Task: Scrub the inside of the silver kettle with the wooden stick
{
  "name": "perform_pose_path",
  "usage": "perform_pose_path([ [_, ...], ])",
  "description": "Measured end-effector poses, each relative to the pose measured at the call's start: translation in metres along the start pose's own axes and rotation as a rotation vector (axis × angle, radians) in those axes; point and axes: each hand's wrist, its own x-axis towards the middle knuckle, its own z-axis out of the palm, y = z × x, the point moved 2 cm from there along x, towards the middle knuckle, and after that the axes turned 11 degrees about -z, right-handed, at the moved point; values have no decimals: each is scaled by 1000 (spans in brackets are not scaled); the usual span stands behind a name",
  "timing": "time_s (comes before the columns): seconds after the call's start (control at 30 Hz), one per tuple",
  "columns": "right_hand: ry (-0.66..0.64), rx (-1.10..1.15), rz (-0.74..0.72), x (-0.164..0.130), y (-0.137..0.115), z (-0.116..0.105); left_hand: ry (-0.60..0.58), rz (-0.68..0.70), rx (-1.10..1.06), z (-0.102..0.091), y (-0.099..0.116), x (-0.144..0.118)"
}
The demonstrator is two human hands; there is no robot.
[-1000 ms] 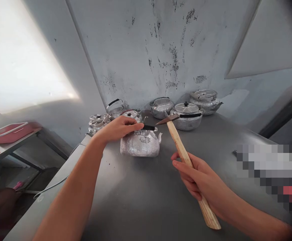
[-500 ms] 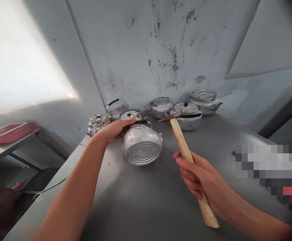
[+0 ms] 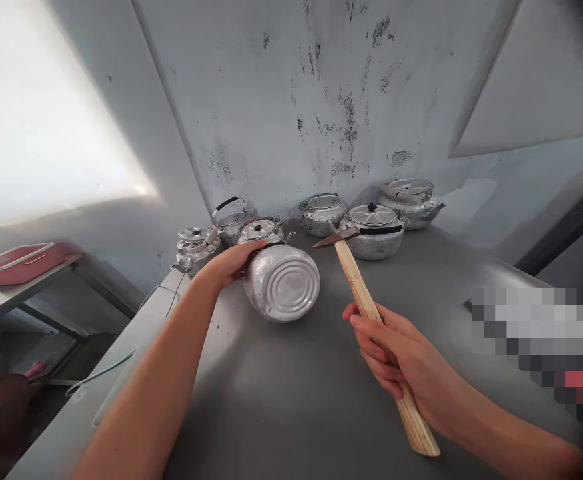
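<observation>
A dented silver kettle (image 3: pixel 284 283) is tipped so that its ringed base faces me. My left hand (image 3: pixel 234 261) is closed at its far upper left side, by the dark handle; most of the fingers are hidden behind the kettle. In my right hand (image 3: pixel 389 343) is a hammer (image 3: pixel 359 280) with a pale wooden handle, gripped around the lower half. Its rusty pointed head is up and to the right of the kettle, apart from it. In my view the head overlaps the front of a lidded kettle (image 3: pixel 376 243) with a black grip.
Several other metal kettles stand along the wall, among them an open one (image 3: pixel 322 215) and a lidded one (image 3: pixel 414 203). A thin cable (image 3: pixel 106 370) lies on the grey table (image 3: pixel 271 413) at left. A pink basket (image 3: pixel 19 263) sits on a side shelf. A blurred patch covers the right.
My left hand has turned the kettle, bringing its base round to face me more fully and to the right. The hammer head has shifted slightly left.
</observation>
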Motion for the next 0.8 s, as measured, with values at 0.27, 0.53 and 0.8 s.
perform_pose_path([
  [0.27, -4, -1, 10, -1, 0, 1, 55, 15, 53, -1, -1, 1],
  [0.53, -5, 1, -5, 0, 0, 1, 34, 74, 90, 5, 3, -5],
  [0.8, 23, 10, -41, -2, -2, 0, 140, 253, 247, 11, 17, -25],
])
